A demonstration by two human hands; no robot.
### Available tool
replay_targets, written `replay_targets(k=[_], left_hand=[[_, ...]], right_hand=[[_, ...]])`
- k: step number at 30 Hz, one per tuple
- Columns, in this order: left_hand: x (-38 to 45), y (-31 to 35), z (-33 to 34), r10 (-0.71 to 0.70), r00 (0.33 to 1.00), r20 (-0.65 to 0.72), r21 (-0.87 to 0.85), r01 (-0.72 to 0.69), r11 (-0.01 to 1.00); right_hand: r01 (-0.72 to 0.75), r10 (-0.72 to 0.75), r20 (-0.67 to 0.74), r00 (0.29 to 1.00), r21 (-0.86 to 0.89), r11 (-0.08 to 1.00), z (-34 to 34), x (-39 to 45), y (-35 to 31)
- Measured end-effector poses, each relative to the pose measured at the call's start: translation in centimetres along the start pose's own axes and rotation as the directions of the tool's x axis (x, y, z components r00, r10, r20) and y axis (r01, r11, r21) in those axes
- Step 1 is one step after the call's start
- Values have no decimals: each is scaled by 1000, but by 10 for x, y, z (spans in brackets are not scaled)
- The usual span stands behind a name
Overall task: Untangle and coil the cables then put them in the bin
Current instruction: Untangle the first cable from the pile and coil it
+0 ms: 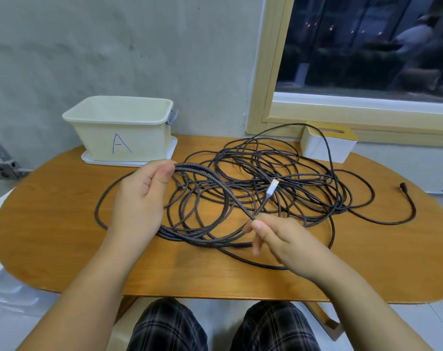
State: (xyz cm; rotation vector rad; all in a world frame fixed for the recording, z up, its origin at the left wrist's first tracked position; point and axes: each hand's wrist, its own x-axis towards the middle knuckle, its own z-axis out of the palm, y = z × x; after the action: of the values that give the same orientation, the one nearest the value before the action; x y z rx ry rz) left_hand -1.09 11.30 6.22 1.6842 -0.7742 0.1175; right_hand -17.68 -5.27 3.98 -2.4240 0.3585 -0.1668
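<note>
A tangle of dark braided cables (273,171) spreads over the middle of the wooden table (63,249). My left hand (139,198) pinches a bundle of several coiled loops (202,173) lifted above the table. My right hand (273,236) pinches a cable just below its silver USB plug (273,188), which points up and away. Another dark plug end (404,186) lies loose at the right. The cream bin marked "A" (152,138) stands at the back left on a white lid, with nothing visible inside.
A white box with a yellow slotted top (326,145) sits at the back right under the window sill, one cable looped over it. The concrete wall runs behind the bin. My knees in plaid trousers are below the table's front edge.
</note>
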Motion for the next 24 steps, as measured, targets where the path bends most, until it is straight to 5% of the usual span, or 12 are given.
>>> replay_targets(k=[7,14,20,24], left_hand=[[2,3,8,-74,995,-72,-115,65,991],[-9,-15,20,-217,974,62,-55,221,974],[-13,-36,19,-322,932,168,4,326,945],[-16,-38,19,-368,899,237,-16,382,924]], right_hand=[[-7,21,-89,996,154,988,10,3,1],[47,-12,-262,965,129,990,12,7,-3],[24,184,-411,893,451,892,9,11,-7],[-63,282,-361,889,513,856,5,17,-5]])
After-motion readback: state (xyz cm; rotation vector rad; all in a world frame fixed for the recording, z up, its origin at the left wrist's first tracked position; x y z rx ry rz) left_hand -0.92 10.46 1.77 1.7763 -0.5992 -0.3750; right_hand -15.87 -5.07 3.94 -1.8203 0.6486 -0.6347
